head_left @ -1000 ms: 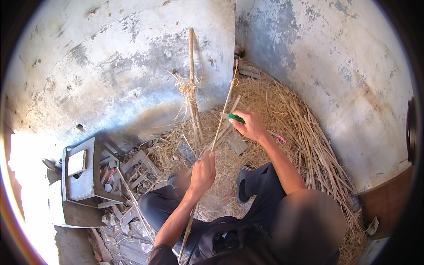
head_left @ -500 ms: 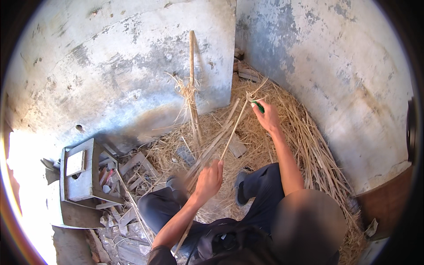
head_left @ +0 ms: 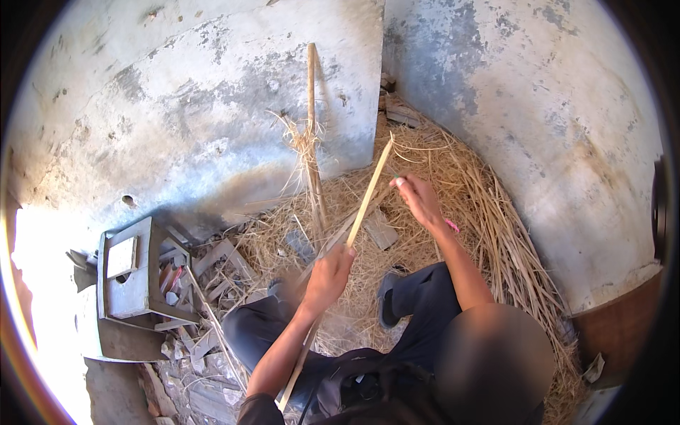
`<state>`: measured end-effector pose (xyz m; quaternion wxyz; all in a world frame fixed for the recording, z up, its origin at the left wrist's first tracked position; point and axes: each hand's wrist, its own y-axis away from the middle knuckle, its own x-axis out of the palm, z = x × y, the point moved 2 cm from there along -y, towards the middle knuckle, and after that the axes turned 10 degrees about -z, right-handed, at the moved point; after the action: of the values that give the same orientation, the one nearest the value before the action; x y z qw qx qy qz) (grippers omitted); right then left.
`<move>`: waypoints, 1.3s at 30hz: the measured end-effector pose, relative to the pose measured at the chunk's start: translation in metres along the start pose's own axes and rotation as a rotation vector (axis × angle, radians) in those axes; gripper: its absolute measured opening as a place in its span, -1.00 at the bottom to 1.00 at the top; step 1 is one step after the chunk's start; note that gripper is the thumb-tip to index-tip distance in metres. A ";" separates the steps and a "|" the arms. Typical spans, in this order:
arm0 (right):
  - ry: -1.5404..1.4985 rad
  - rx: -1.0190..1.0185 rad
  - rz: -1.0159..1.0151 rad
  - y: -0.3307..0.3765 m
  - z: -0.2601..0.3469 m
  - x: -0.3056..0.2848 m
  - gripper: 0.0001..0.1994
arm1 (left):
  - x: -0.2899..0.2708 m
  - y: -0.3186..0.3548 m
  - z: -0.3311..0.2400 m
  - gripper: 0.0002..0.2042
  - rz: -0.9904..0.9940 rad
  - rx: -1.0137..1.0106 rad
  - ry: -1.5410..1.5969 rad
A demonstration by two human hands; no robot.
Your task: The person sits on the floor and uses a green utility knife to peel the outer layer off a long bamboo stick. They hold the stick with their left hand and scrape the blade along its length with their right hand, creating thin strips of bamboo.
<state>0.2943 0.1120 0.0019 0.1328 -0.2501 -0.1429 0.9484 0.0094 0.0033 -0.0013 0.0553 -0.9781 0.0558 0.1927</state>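
A long pale bamboo strip [head_left: 369,197] slants from beside my left thigh up to a pointed tip above the straw. My left hand [head_left: 330,275] is closed round it at mid-length, and its flat, wide side shows above my fist. To the right of the strip's upper end, my right hand [head_left: 418,198] is closed on a small green-handled tool [head_left: 395,174]. Only a bit of green shows at the fingertips; the rest of the tool is hidden. The right hand appears slightly apart from the strip.
A wooden post [head_left: 311,92] wrapped with shavings leans on the peeling wall ahead. Cut strips [head_left: 510,237] and curled shavings [head_left: 453,163] heap along the right. A battered wooden box [head_left: 131,273] stands on the left among rubble [head_left: 205,347]. My bent knees flank the work.
The strip has turned from its narrow edge to its wide face. My right hand has drawn slightly down and left, away from the curl at the strip's tip, and rotated, hiding most of the green handle.
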 end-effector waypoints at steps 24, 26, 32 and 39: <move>0.077 -0.517 0.301 0.051 0.067 0.051 -0.68 | -0.013 -0.009 0.009 -0.70 -0.151 0.189 -0.060; 0.087 -0.514 0.293 0.051 0.069 0.052 -0.67 | -0.012 -0.007 0.009 -0.71 -0.193 0.311 -0.119; 0.124 -0.524 0.263 0.052 0.070 0.050 -0.67 | -0.010 -0.002 0.016 -0.88 -0.194 0.498 -0.399; 0.120 -0.548 0.228 0.052 0.067 0.052 -0.69 | -0.012 -0.003 0.012 -0.89 -0.174 0.519 -0.383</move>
<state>0.2067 0.0677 0.0174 -0.0387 -0.3465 -0.3564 0.8669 -0.0058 0.0087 -0.0080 0.3282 -0.8785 0.0080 0.3471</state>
